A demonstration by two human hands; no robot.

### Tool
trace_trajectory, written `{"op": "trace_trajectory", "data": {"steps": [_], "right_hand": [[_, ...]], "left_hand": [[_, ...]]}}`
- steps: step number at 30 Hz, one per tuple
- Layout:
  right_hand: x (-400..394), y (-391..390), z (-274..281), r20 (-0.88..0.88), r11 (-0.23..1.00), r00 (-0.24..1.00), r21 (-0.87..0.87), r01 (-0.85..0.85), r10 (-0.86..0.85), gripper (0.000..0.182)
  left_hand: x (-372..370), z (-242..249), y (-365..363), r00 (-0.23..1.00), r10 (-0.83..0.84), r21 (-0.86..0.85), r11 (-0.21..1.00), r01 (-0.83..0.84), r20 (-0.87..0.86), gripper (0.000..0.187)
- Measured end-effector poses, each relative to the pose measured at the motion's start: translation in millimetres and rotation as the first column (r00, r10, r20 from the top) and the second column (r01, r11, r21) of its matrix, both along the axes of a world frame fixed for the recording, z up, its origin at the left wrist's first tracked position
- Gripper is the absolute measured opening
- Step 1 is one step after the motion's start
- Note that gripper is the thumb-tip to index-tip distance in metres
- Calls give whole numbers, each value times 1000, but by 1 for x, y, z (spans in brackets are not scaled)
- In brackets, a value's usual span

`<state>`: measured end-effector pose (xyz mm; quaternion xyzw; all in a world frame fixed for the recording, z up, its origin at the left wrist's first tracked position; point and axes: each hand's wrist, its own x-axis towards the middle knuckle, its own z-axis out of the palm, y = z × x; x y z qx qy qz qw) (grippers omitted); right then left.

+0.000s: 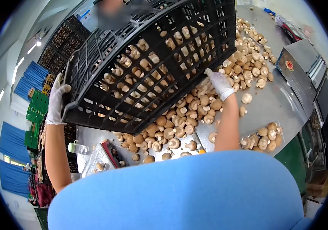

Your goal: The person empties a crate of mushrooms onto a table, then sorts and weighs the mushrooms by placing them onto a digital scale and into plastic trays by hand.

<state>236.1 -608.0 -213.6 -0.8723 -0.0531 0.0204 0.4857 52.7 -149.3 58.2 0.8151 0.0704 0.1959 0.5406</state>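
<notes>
A large black plastic crate (106, 109) is held up and tilted above the metal table, its slatted side facing me. Through the slats I see many brown mushrooms. My left hand (57, 100), in a white glove, is closed around the crate's left end. At the lower right edge of the crate, my gloved right hand (220, 82) grips with its fingers partly hidden beneath the rim. A wide heap of loose brown mushrooms (169, 130) lies under the crate and spreads to the right.
The metal table (259, 109) carries a pack of mushrooms (265, 138) at the right and a scale-like metal box (300, 69) beyond it. A clear bottle (80, 148) with a green cap stands at the left. Green crates (37, 107) are stacked farther left. Another person is partly visible behind the crate.
</notes>
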Motion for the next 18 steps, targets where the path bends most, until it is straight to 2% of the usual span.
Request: {"op": "trace_trajectory", "data": {"steps": [1, 2, 3, 5, 6, 7, 8, 9, 10, 11, 13, 15, 16, 17, 18], "right_hand": [[-25, -5, 39, -138, 1000, 990, -31, 2, -6, 69], [-29, -9, 38, -2, 990, 993, -75, 121, -122, 66], [-45, -13, 69, -86, 968, 970, -130, 215, -227, 57], [-62, -16, 80, 211, 872, 853, 235, 430, -478, 37], [-61, -19, 91, 476, 844, 698, 326, 425, -535, 29], [-60, -22, 101, 682, 825, 471, 406, 393, -560, 25], [-55, -31, 115, 831, 834, 311, 284, 473, -460, 27], [-46, -42, 135, 937, 805, 158, 171, 568, -311, 31], [-37, -48, 159, 957, 822, 31, 232, 520, -289, 34], [-27, -52, 181, 959, 841, -99, 282, 462, -267, 38], [-6, -63, 214, 993, 840, -41, 119, 530, -115, 41], [0, -57, 248, 965, 899, 262, -102, 425, -14, 53], [-3, -53, 256, 963, 834, 262, -197, 515, 66, 52], [-1, -53, 264, 942, 874, 301, -269, 405, 151, 45], [21, -56, 258, 933, 866, 322, -290, 408, 161, 43]], "left_hand": [[2, -9, 32, 999, 25, 93, 995, -22, -37, 79], [-1, -18, 19, 999, 18, 38, 999, -20, 46, 82], [-4, -25, 26, 997, 36, 79, 996, -41, 72, 82], [-9, -43, 36, 995, -38, -35, 999, 41, 93, 82], [-10, -44, 37, 994, -57, -72, 995, 63, 89, 81], [-13, -46, 37, 992, -78, -99, 991, 87, 95, 82], [-15, -47, 36, 993, -70, -98, 992, 80, 97, 82], [-16, -46, 29, 993, -66, -97, 992, 75, 96, 82], [-19, -40, 14, 997, -44, -77, 996, 49, 65, 82], [-20, -42, 10, 994, -65, -159, 984, 78, 85, 81], [-22, -39, 0, 990, -113, -193, 973, 127, 78, 80], [-21, -41, -2, 987, -109, -217, 967, 133, 119, 80], [-21, -43, -2, 985, -94, -236, 963, 127, 147, 79], [-22, -44, -1, 984, -92, -241, 962, 127, 154, 79], [-21, -45, 0, 983, -97, -241, 961, 134, 157, 79]]}}
